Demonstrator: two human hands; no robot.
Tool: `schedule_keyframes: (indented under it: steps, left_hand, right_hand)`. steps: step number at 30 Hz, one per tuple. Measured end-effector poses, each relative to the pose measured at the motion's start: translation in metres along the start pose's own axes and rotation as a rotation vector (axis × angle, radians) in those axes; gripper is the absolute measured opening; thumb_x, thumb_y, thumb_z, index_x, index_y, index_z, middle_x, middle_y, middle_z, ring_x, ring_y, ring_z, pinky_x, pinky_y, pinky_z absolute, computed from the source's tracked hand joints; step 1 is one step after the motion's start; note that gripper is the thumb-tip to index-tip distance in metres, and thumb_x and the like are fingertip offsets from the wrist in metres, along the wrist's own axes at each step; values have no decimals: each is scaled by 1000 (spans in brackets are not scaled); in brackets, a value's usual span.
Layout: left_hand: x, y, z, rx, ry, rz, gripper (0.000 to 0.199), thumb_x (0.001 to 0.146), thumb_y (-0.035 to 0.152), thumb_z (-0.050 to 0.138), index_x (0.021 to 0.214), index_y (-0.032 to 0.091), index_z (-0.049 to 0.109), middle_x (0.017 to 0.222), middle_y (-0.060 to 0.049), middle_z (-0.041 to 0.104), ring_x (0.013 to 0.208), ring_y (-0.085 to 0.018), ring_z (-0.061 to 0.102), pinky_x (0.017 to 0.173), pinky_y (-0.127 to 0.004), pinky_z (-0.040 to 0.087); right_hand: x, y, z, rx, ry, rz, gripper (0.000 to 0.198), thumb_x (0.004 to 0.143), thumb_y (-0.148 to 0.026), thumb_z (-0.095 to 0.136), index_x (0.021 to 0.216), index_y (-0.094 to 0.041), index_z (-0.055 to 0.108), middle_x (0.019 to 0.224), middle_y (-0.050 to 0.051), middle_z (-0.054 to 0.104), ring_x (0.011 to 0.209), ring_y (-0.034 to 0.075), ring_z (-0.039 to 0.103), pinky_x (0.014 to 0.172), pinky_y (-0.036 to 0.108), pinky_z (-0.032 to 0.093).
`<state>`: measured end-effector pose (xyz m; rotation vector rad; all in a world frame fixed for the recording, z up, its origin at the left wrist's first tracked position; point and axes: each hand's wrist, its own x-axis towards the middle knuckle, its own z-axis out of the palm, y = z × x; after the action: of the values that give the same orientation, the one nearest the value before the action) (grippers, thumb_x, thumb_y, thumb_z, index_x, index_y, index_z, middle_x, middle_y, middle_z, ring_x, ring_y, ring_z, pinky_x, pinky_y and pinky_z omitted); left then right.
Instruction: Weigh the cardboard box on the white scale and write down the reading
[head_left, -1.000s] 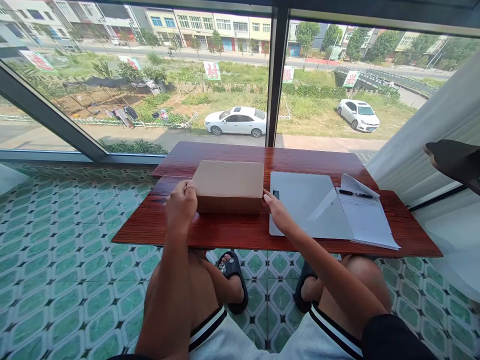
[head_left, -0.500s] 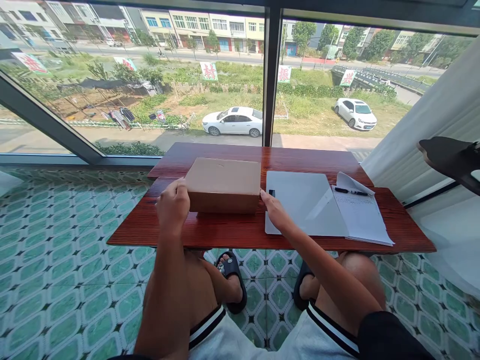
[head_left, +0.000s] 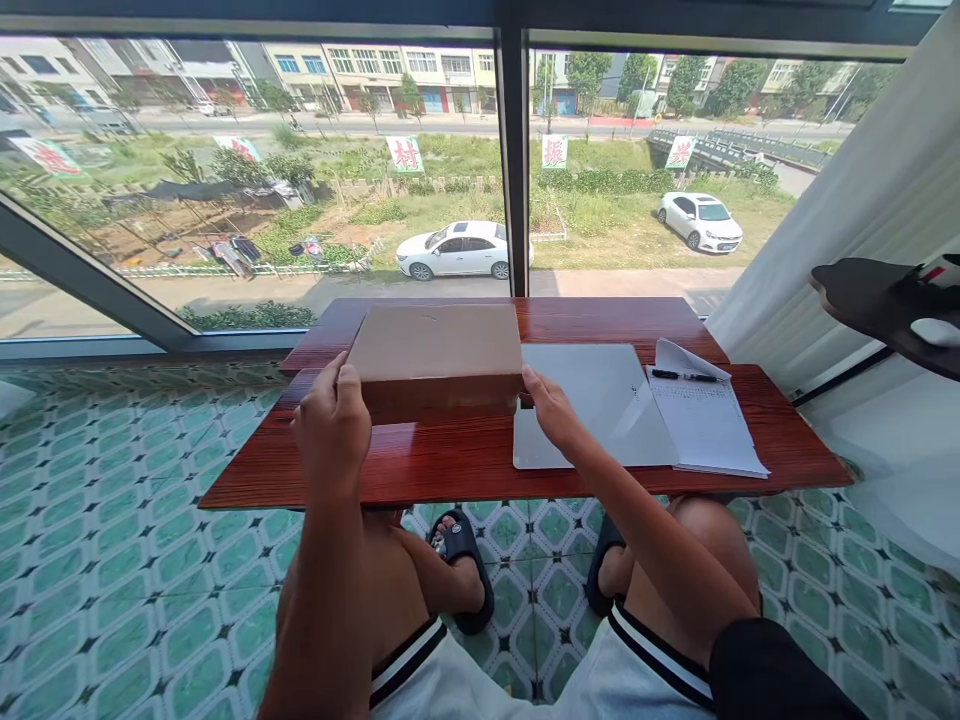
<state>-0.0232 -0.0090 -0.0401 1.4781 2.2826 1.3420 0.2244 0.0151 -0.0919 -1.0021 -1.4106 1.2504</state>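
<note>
Between my two hands a brown cardboard box (head_left: pixel 436 345) is held just above the dark red wooden table (head_left: pixel 442 470). My left hand (head_left: pixel 334 415) grips its left end, with the thumb on the near corner and the other fingers mostly hidden. At the right end, my right hand (head_left: pixel 550 405) presses its thumb to the near corner; its remaining fingers are hidden behind or under the box. Beside the box lies a flat silver-grey panel, like a closed laptop (head_left: pixel 592 410), partly under my right hand and forearm.
Sheets of written paper (head_left: pixel 701 425) with a black pen (head_left: pixel 684 376) on top lie at the table's right. A dark brown curved shelf (head_left: pixel 862 290) juts in at the right, before a white curtain (head_left: pixel 810 230). Large windows stand behind the table.
Both hands have raised the box a little and brought it nearer, so it looks larger. The camera view has shifted slightly to the right.
</note>
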Motion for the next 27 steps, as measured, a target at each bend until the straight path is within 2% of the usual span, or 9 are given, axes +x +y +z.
schedule_keyframes:
  steps: [8, 14, 18, 27]
  left_hand:
    - [-17, 26, 16, 37, -49, 34, 56, 99, 42, 32, 145, 20, 55, 147, -11, 58, 136, -34, 53, 117, -50, 35]
    - [-33, 40, 29, 58, -95, 108, 58, 99, 43, 32, 154, 26, 43, 156, -7, 49, 136, -34, 52, 117, -49, 34]
    - [-43, 59, 35, 59, -140, 119, 58, 99, 42, 33, 154, 27, 41, 154, -8, 51, 133, -36, 54, 114, -52, 37]
    - [-60, 94, 55, 35, -200, 170, 60, 98, 43, 34, 153, 22, 44, 153, -9, 52, 135, -34, 53, 113, -47, 38]
  right_hand:
    - [-6, -5, -22, 22, 115, -19, 64, 97, -70, 38, 140, -29, 62, 142, -1, 60, 140, 22, 48, 121, 40, 35]
    - [-14, -8, -46, -69, 235, 25, 62, 96, -71, 38, 135, -31, 65, 140, -1, 61, 133, 26, 54, 114, 43, 41]
    - [-21, -12, -66, -73, 271, 39, 67, 94, -76, 34, 134, -32, 65, 138, 0, 62, 137, 29, 49, 113, 45, 41]
    - [-25, -14, -108, -149, 402, 75, 74, 94, -80, 21, 124, -31, 69, 119, 3, 70, 128, 30, 56, 108, 45, 45]
